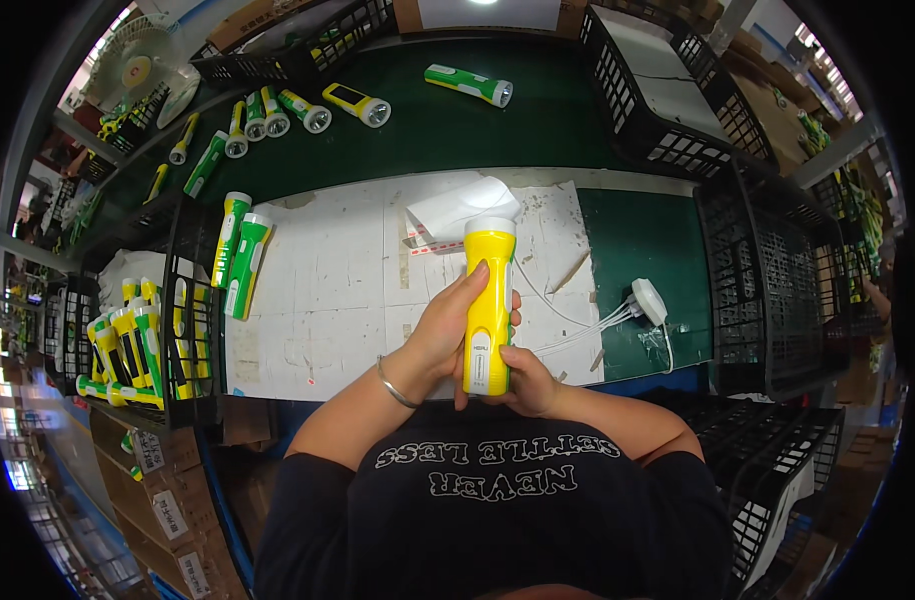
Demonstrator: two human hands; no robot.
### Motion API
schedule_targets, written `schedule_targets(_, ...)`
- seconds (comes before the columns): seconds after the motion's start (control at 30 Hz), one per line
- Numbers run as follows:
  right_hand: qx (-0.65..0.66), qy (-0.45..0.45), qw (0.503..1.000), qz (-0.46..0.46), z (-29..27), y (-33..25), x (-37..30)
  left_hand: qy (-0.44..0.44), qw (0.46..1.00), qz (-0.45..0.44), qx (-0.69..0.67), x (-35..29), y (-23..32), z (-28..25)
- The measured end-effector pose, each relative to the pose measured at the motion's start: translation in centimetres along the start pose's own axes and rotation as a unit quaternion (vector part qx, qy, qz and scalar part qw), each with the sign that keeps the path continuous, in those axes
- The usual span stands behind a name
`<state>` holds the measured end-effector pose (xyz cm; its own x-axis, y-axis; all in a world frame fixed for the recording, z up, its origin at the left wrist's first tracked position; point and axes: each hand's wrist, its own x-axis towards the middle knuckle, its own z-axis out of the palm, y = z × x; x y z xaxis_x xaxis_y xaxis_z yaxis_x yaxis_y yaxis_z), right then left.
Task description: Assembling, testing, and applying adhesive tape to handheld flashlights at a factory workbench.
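Observation:
A yellow flashlight (491,290) with a white rim stands upright between my two hands, in front of my chest. My left hand (448,322) is wrapped round its left side, thumb along the body. At its lower right, my right hand (530,380) is closed on the handle end, with the thumb on the side. Behind the flashlight's head a curled white paper sheet (458,212) rests on the worn white work surface (328,300). White cables run from near the flashlight to a white plug adapter (648,300) on the right.
Two green flashlights (246,265) lie at the left edge of the white surface. Several more, like the green one (466,84), lie on the dark green table (418,130). Black crates stand around: one full of flashlights (193,390) at left, another (768,280) at right.

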<state>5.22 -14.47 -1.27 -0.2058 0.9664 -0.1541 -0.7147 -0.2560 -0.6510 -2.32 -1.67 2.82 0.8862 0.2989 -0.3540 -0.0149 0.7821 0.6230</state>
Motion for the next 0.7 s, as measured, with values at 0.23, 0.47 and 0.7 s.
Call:
schedule_targets(0.23, 0.005, -0.006, 1.0, -0.001, 0.0, -0.1, 0.1, 0.003, 1.0, -0.005, -0.005, 0.0, 0.0, -0.1)
schedule_targets(0.47, -0.005, -0.012, 1.0, -0.005, 0.2, -0.4, 0.3, 0.012, 1.0, 0.011, -0.019, 0.1, 0.3, -0.2)
schedule_targets(0.7, 0.03, 0.004, 0.999, 0.014, 0.1, -0.8, 0.8, 0.044, 0.991, 0.127, 0.016, 0.2, 1.6, -0.5)
